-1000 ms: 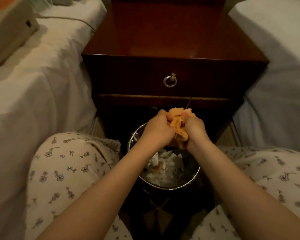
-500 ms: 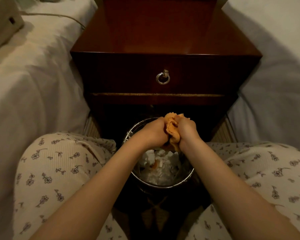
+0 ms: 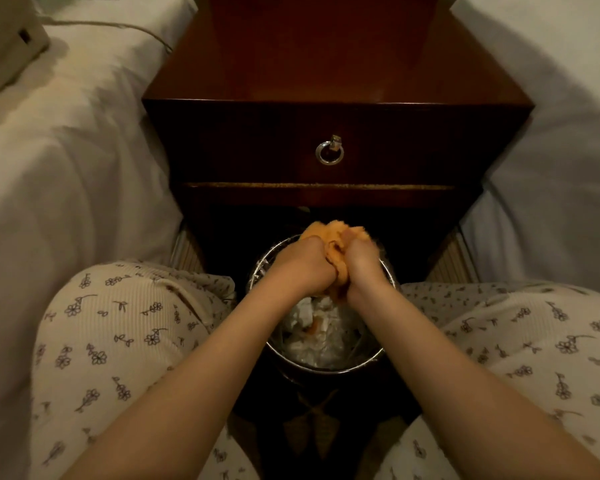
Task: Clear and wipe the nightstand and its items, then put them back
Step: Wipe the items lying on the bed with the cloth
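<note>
Left hand (image 3: 307, 263) and right hand (image 3: 362, 259) both clench the bunched orange cloth (image 3: 333, 237) over the round metal bin (image 3: 326, 367) (paper-filled), near the dark wooden nightstand (image 3: 336, 77).

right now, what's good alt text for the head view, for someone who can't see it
A left hand and a right hand grip a bunched orange cloth over a round metal bin of crumpled white paper. Behind stands a dark wood nightstand with a ring pull on its drawer, white bedding on both sides.
</note>
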Tool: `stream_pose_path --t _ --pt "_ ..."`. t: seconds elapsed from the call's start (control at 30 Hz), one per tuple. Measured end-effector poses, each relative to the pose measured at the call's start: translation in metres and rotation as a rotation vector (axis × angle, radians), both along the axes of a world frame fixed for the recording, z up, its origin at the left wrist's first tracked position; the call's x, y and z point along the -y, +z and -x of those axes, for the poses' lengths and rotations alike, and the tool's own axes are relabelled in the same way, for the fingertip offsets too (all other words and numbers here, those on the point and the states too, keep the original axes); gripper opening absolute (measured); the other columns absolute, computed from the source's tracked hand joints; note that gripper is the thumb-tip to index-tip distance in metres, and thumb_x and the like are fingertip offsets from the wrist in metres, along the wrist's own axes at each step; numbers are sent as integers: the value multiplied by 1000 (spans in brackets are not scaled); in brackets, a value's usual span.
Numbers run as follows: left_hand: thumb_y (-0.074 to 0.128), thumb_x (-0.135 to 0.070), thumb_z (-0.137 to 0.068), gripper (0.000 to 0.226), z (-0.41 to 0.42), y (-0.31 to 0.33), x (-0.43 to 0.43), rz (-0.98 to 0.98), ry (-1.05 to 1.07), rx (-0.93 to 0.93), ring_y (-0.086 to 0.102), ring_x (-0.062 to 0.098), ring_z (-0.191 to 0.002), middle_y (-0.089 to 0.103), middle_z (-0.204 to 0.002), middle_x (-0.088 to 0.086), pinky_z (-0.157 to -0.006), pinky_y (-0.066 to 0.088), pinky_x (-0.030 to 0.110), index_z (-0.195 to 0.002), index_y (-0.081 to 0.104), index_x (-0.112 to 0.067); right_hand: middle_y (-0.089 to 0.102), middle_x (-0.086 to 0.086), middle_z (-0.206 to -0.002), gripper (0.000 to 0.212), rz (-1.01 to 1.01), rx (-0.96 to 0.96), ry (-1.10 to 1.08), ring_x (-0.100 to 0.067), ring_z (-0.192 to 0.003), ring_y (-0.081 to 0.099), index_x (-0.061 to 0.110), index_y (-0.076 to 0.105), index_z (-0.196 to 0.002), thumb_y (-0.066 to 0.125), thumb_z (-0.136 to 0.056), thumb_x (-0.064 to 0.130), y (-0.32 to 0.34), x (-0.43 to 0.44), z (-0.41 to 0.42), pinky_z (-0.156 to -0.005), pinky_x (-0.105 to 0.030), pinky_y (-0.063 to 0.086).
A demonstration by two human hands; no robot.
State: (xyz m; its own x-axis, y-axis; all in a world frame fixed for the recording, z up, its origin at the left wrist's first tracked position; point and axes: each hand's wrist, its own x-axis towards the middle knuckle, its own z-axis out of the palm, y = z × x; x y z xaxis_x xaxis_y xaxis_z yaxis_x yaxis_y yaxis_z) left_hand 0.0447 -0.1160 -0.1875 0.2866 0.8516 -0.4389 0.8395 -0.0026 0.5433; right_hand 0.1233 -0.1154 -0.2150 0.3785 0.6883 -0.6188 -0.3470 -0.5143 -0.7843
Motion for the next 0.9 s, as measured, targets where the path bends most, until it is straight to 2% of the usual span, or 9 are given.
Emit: stream_pose_path --t 0.07,0.13,0.23,0.33,0.4,0.53,0.67,0.77,0.9 --pt "52 -18 -89 29 -4 -4 2 -15 -67 -58 59 24 -97 61 -107 8 -82 50 32 -117 53 -9 57 -4 -80 21 18 -14 36 -21 -82 56 9 57 -96 39 -100 21 -2 5 5 -75 -32 46" --pt "53 -21 -90 35 -4 -6 3 4 -107 -92 60 24 -98 61 -111 8 -83 50 32 -121 49 -9 56 -4 -80 20 18 -1 10 -20 -79 55 10 56 -96 39 -100 20 -2 4 3 -73 -32 46" --pt "50 -16 -88 19 -2 -5 3 91 -139 -50 66 27 -91 67 -105 11 -79 53 37 -104 56 -9 58 -6 -92 30 32 45 -66 -23 -86 58 6 53 -117 37 -101 26 0 -1 -11 -71 -32 47" --pt "48 -9 -87 9 -1 -3 4 114 -136 -22 68 26 -88 68 -98 11 -74 51 34 -80 52 -15 59 -10 -116 36 28 59 -153 -28 -107 57 8 50 -127 36 -101 28 0 -4 -20 -79 -34 46" --pt "49 -12 -87 4 -1 -5 2 76 -101 -28 59 25 -79 61 -87 10 -67 44 31 -84 53 -13 58 -10 -121 36 -5 63 -159 -28 -110 57 10 50 -129 37 -101 28 -4 -5 -18 -88 -37 48" --pt "50 -15 -89 12 1 -13 -6 -4 -36 -13 51 19 -71 55 -79 6 -57 38 26 -80 57 -10 60 -10 -120 35 -76 55 -125 -26 -106 58 14 52 -128 39 -100 30 -8 -1 -3 -94 -42 49" --pt "55 -25 -90 34 0 -11 -9 31 13 81 41 15 -59 44 -62 1 -55 32 26 -59 48 -13 62 -10 -102 34 -8 -152 -257 -22 -82 57 6 55 -121 43 -100 29 -2 0 -12 -76 -37 49" --pt "58 -34 -89 29 5 -1 -13 26 101 164 54 18 -70 59 -74 5 -63 42 30 -77 65 -8 61 -11 -109 36 -24 -221 -250 -22 -83 55 6 53 -124 42 -100 30 5 -2 -16 -75 -37 48" --pt "57 -34 -91 19 11 4 -13 -158 200 -9 61 18 -90 65 -93 -3 -70 48 29 -93 71 -21 58 -4 -89 40 -23 -200 -134 -19 -74 55 8 51 -128 39 -100 34 4 -2 -11 -68 -36 48"
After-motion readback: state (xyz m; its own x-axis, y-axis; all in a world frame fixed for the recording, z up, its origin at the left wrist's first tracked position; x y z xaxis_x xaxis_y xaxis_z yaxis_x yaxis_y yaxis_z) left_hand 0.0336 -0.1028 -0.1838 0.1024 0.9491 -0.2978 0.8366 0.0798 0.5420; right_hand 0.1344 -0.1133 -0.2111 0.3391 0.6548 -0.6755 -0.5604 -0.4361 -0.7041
